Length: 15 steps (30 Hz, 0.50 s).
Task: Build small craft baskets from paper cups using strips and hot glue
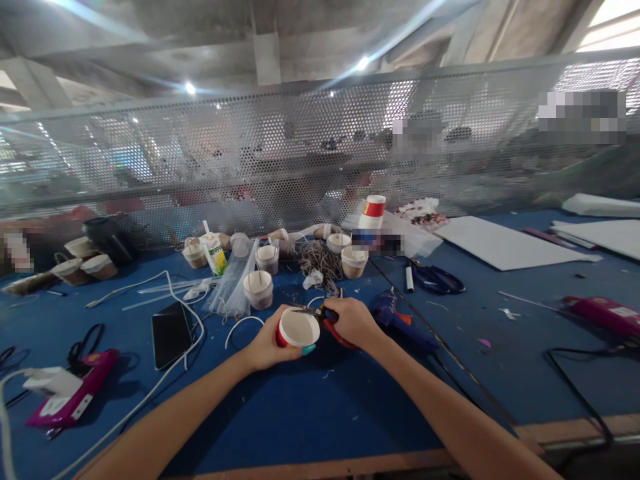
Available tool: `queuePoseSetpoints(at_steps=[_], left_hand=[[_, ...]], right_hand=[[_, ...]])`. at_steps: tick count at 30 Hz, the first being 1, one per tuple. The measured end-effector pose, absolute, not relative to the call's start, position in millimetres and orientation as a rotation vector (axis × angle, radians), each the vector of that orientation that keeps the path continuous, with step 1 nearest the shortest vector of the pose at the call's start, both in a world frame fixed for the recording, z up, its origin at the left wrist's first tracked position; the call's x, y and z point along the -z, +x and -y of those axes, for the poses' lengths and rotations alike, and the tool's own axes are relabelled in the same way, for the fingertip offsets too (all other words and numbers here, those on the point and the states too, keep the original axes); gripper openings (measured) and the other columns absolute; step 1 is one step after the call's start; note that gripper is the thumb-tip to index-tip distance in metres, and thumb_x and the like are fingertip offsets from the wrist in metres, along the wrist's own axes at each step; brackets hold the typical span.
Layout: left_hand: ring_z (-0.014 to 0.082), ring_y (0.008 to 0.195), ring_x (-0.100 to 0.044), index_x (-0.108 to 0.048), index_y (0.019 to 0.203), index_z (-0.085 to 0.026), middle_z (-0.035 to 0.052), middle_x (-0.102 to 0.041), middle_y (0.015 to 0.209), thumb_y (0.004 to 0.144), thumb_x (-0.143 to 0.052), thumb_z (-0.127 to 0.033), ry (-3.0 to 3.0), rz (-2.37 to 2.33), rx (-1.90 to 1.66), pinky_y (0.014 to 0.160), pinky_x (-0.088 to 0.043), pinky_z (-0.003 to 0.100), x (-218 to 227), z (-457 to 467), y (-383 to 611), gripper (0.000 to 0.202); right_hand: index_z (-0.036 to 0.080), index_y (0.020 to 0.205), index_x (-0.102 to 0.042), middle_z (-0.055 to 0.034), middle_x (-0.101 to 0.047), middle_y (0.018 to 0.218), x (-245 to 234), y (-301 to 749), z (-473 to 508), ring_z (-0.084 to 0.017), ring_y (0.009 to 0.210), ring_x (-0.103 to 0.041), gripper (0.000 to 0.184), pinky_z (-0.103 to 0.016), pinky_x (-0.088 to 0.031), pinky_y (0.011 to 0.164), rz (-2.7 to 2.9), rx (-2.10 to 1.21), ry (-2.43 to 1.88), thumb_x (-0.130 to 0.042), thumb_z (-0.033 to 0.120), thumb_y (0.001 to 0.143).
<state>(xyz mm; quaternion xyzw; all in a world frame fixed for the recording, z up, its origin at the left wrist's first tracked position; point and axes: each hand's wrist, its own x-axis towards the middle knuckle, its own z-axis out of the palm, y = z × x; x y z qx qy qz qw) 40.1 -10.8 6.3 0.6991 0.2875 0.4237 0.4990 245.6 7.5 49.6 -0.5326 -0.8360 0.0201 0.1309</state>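
While the left hand (270,343) grips a paper cup (299,327), mouth tipped up toward the person, the right hand (353,322) is closed around scissors (316,311) whose blades lie at the cup's far rim. I'd call this step snipping at the rim, though I can't tell whether the blades bite; the next move calls for a steady cup. It's white inside, red outside, and its rim looks round. A glue gun (400,323) lies right of the cup; beyond the cup are a wrapped cup (259,290) and heaped string (323,263).
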Motion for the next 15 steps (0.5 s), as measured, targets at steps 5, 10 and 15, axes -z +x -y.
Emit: queuePoseSetpoints(at_steps=[5, 10, 15], left_hand=[[0.0211, 0.096, -0.052, -0.048, 0.108, -0.016, 0.0062, -0.056, 0.103, 0.056, -0.074, -0.034, 1.728, -0.698, -0.985, 0.087, -0.041, 0.034, -6.5, 11.7, 40.2, 0.061], [0.0195, 0.093, -0.053, -0.045, 0.110, -0.016, 0.0058, -0.055, 0.101, 0.060, -0.072, -0.033, 1.730, -0.716, -0.994, 0.085, -0.042, 0.033, -5.2, 13.1, 39.8, 0.060], [0.0192, 0.092, -0.053, -0.046, 0.109, -0.016, 0.0046, -0.056, 0.097, 0.059, -0.073, -0.039, 1.694, -0.796, -1.023, 0.085, -0.043, 0.034, -6.0, 14.0, 40.4, 0.061]], right_hand=[[0.019, 0.084, -0.063, -0.0053, -0.068, 0.084, -51.1, 243.4, -4.7, -0.019, 0.079, -0.060, 0.021, -0.024, -0.035, 0.063, 2.452, -0.033, -1.520, -0.046, 0.016, 0.071], [0.018, 0.091, -0.060, -0.0066, -0.067, 0.095, -53.3, 242.8, -2.5, -0.020, 0.087, -0.060, 0.021, -0.025, -0.037, 0.070, 2.438, 0.009, -1.475, -0.049, 0.023, 0.074], [0.016, 0.087, -0.058, -0.0088, -0.066, 0.087, -52.5, 246.2, -8.5, -0.020, 0.079, -0.059, 0.016, -0.025, -0.037, 0.068, 2.314, -0.028, -1.489, -0.048, 0.023, 0.076]])
